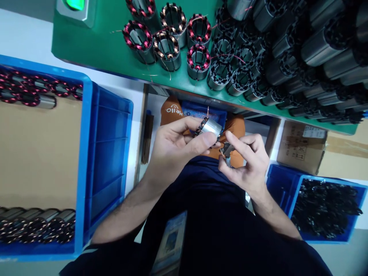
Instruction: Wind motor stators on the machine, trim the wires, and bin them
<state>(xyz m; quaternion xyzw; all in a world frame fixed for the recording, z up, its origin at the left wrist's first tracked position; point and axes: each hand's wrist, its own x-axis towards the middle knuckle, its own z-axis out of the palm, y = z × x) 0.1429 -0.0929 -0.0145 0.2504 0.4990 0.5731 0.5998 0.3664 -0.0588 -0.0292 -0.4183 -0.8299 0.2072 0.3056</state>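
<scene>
left hand point(171, 151) grips stator point(211, 129); right hand point(250, 165) holds small snips point(227, 148).
probably stiff, little heavy; better hold the steel side point(213, 127), thin wire point(208, 112) bends easily.

The left hand point(178, 143) holds a tilted silver motor stator point(212, 129), a thin wire point(207, 111) jutting toward 12 o'clock. The right hand point(248, 163) holds small blue-handled nippers point(227, 149) just beside the stator's 4 o'clock end. Stators wound in red and copper point(198, 63) stand at 12 o'clock on the green tabletop point(94, 50); unwound stators point(240, 81) crowd 2 o'clock. A blue crate point(84, 153) at 9 o'clock holds wound stators; a blue bin point(322, 241) at 4 o'clock, black parts point(322, 207).
</scene>
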